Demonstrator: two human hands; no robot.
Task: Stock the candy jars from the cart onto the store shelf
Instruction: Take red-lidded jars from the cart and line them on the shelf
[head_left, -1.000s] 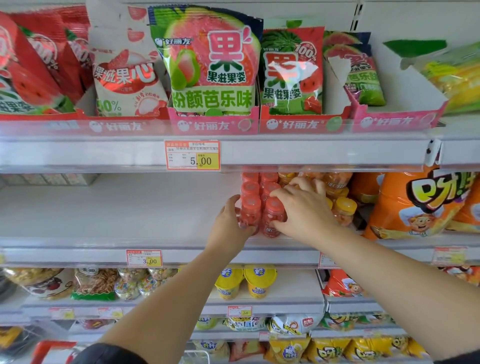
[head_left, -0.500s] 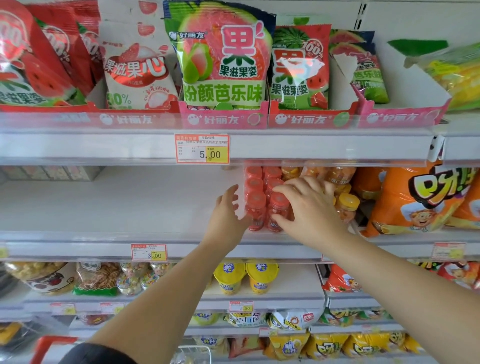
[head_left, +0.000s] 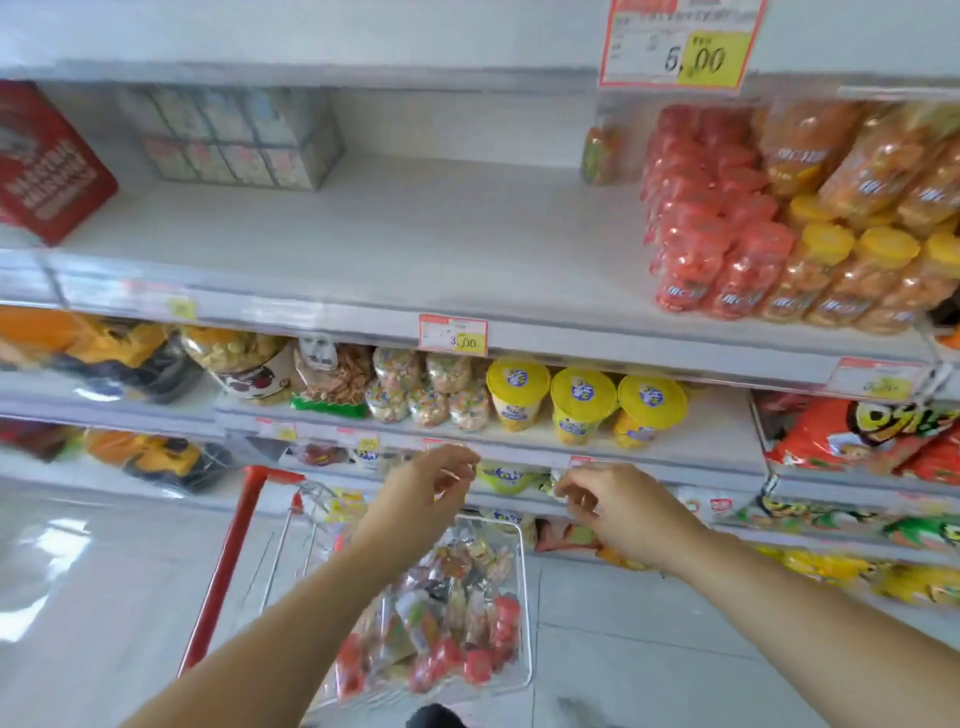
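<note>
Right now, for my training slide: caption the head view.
Empty left hand and right hand hover above red-handled wire cart of candy jars.

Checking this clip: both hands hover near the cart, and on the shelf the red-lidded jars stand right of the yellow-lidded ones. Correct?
Not quite. The head view shows the red-lidded jars standing left of the yellow-lidded ones on the shelf, not right. The rest holds: the left hand and right hand both hover near the cart.
</note>
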